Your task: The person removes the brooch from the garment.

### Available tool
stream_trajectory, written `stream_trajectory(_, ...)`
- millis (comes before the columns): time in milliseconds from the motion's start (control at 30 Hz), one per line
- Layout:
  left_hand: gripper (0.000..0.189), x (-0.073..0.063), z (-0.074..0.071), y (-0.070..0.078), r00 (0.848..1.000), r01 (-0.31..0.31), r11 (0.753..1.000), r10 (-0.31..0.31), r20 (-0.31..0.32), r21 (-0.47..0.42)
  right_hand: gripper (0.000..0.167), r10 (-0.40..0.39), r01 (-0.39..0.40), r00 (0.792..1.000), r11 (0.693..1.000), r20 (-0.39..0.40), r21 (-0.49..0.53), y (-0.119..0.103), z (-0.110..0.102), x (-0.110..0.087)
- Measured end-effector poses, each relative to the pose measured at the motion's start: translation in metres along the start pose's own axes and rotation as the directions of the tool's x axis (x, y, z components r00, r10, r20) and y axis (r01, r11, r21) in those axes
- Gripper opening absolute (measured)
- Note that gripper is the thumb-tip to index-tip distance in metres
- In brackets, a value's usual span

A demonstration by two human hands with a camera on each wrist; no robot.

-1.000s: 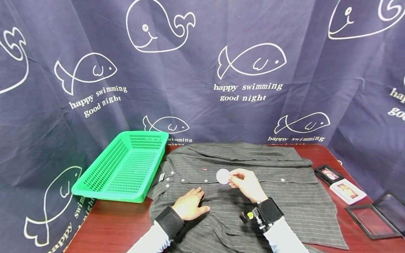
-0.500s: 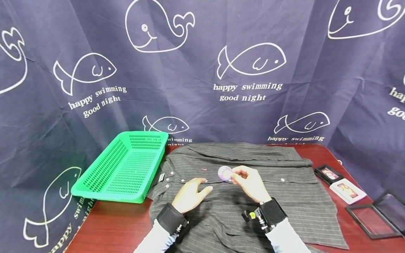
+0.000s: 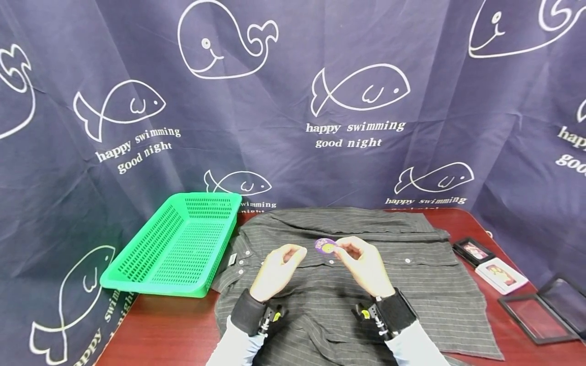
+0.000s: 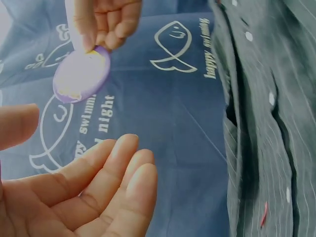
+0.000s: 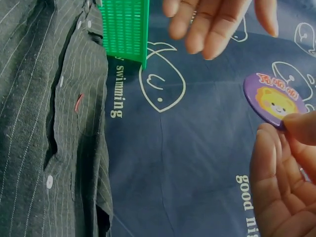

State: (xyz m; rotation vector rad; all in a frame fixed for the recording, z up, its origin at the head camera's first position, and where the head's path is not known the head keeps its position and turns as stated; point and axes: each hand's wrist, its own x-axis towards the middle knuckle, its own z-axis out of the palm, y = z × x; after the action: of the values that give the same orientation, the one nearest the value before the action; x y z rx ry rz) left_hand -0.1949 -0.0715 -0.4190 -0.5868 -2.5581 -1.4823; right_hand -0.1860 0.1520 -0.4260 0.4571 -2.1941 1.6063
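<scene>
A round purple badge (image 3: 324, 246) with a yellow cartoon animal face is pinched at its edge by my right hand (image 3: 364, 266), above the shirt. In the right wrist view, the printed face of the badge (image 5: 264, 96) shows, with thumb and fingertips on its lower rim. Glare washes out most of its front in the left wrist view. My left hand (image 3: 277, 271) is raised to the left of the badge, apart from it, fingers loosely bent with nothing in them. Beneath both hands a dark grey pinstriped shirt (image 3: 439, 290) lies spread out, its white buttons showing.
A green plastic basket (image 3: 183, 254) stands at the left of the red-brown table (image 3: 160, 325). Along the right side lie a black-framed picture case (image 3: 473, 251), a white one (image 3: 501, 275) and an opened black frame (image 3: 537, 317). A blue fish-print curtain (image 3: 293, 101) hangs behind.
My left hand has lifted off the shirt and come up towards the badge. The right hand has tilted the badge, so its purple printed face now shows. The shirt and basket stay put.
</scene>
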Motion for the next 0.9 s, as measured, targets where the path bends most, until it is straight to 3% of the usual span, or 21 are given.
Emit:
stream_trajectory(100, 0.031, 0.003, 0.002, 0.002, 1.000, 0.022, 0.995, -0.021, 0.010, -0.092, 0.012, -0.049, 0.049, 0.999, 0.998, -0.022, -0.028, -0.002, 0.002, -0.001)
stream_trajectory(233, 0.034, 0.006, 0.005, 0.003, 0.997, 0.071, 0.965, -0.063, 0.038, -0.251, 0.015, -0.146, 0.145, 0.989, 0.989, -0.015, -0.037, -0.011, 0.006, -0.002)
stream_trajectory(333, 0.037, 0.007, 0.007, 0.005, 0.996, 0.087, 0.945, -0.076, 0.048, -0.315, 0.017, -0.222, 0.222, 0.975, 0.974, 0.003, -0.041, -0.024, 0.008, -0.003)
stream_trajectory(567, 0.039, 0.006, 0.008, 0.007, 0.994, 0.107, 0.930, -0.093, 0.056, -0.351, 0.018, -0.344, 0.343, 0.939, 0.935, 0.010, -0.091, -0.042, 0.010, -0.004)
stream_trajectory(733, 0.037, 0.006, 0.008, 0.006, 0.995, 0.103, 0.930, -0.091, 0.051, -0.352, 0.021, -0.385, 0.384, 0.923, 0.919, 0.013, -0.092, -0.036, 0.012, -0.005)
stream_trajectory(900, 0.037, 0.005, 0.008, 0.005, 0.993, 0.114, 0.928, -0.103, 0.050, -0.355, 0.023, -0.386, 0.387, 0.922, 0.919, 0.028, -0.071, -0.021, 0.014, -0.003)
